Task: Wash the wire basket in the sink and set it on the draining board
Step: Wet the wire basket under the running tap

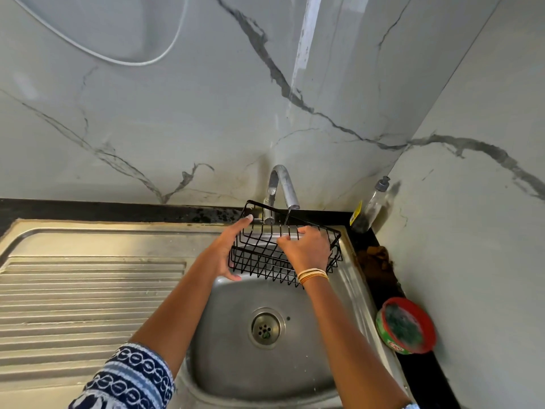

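Wire basket [265, 255], black and open-meshed with thin rods and no dirt I can make out, is held over the far end of the sink [236, 335] under the tap [284, 187], where a thin stream of water falls onto it. Washing looks under way: the left hand [227, 252] clasps its left end, fingers curled round the frame, while the right hand [306, 249] grips the rods near the middle. Setting it on the ribbed draining board [88, 305] at left is not yet done.
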### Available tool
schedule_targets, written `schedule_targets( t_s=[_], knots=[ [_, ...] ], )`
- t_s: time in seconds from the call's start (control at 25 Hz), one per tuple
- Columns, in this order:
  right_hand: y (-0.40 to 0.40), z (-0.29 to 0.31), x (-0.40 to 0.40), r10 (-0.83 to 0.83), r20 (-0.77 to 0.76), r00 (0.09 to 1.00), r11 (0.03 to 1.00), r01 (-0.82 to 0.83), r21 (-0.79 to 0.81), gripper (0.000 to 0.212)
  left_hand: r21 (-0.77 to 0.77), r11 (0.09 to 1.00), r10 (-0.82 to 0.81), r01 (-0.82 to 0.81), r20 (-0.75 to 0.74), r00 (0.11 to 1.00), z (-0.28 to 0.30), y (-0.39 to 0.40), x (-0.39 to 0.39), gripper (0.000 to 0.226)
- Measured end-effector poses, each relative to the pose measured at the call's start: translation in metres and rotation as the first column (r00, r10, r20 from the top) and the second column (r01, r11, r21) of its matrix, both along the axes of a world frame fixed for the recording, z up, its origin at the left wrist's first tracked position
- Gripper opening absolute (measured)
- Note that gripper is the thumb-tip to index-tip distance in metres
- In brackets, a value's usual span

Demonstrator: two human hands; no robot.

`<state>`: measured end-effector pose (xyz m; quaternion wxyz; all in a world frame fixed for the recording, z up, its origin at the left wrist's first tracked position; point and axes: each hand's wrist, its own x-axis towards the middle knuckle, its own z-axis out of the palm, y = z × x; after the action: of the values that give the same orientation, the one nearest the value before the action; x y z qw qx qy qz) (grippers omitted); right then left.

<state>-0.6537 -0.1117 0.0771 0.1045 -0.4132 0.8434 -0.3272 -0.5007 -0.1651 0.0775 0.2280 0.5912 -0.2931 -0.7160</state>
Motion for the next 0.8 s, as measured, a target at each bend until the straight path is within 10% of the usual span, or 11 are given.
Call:
schedule_targets(
  t_s=[0.28,0.56,0.8],
  knots=[
    [0.004,-0.008,-0.022,-0.056,-0.005,0.998,0.998,0.056,0.004,0.052,-0.074,0.968,-0.225,0.238,0.154,0.962,0.017,0.007,-0.030,0.098],
    [-0.003,-0.004,-0.018,0.021,-0.144,0.989,0.997,-0.030,-0.066,0.043,-0.058,0.996,-0.061,0.068,0.120,0.991,0.016,-0.002,-0.019,0.074],
    [0.013,-0.008,-0.046,-0.267,-0.147,0.952,0.951,0.235,-0.201,0.043,-0.025,0.995,-0.093,0.095,0.065,0.994,0.014,-0.004,-0.010,0.052]
  ],
)
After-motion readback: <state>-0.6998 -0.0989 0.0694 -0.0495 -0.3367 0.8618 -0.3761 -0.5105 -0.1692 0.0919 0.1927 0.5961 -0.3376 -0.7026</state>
